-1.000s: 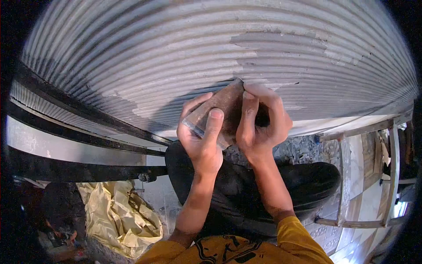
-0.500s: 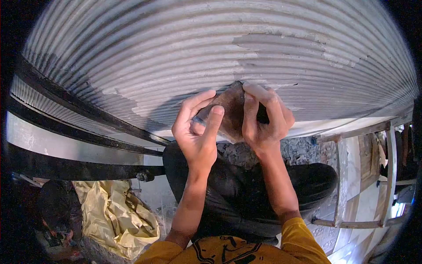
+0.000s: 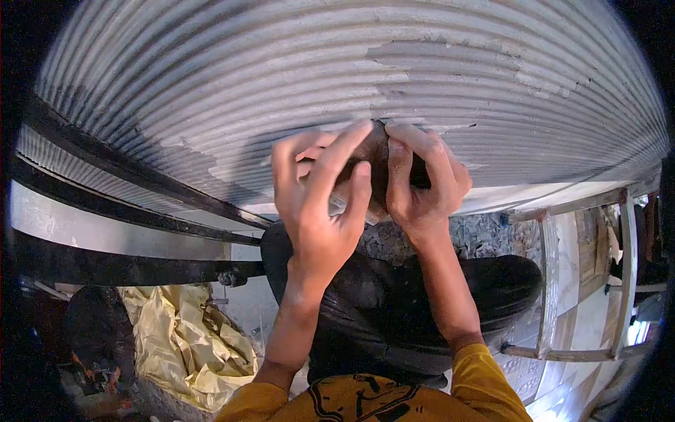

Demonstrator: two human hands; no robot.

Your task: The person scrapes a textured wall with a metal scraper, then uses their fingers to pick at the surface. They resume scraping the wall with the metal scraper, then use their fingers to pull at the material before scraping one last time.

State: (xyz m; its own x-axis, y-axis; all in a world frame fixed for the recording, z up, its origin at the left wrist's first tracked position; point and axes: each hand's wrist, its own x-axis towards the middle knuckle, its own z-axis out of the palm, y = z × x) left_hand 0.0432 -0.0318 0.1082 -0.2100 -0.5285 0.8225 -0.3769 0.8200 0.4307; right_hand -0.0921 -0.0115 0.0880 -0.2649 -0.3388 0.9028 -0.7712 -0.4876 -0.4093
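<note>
A brown, rough sheet of sandpaper point(image 3: 373, 149), bent into a fold, is between my two hands, close to the grey corrugated surface point(image 3: 281, 77). My right hand point(image 3: 425, 179) pinches its right side between thumb and fingers near the top corner. My left hand point(image 3: 320, 186) has its index fingertip at the sheet's upper edge and its thumb across the front. The other left fingers curl at the left side, and part of the sheet is hidden behind the hand.
Dark bars point(image 3: 126, 165) run along the left. A crumpled yellowish sheet point(image 3: 190, 344) lies at the lower left. My dark-clothed legs point(image 3: 394, 302) are below my hands, with grey debris point(image 3: 478, 239) beyond them. A ladder-like frame point(image 3: 548, 288) stands on the right.
My left hand has shifted up and right over the sandpaper, its index finger now reaching the top edge. My right hand keeps its pinch in nearly the same place.
</note>
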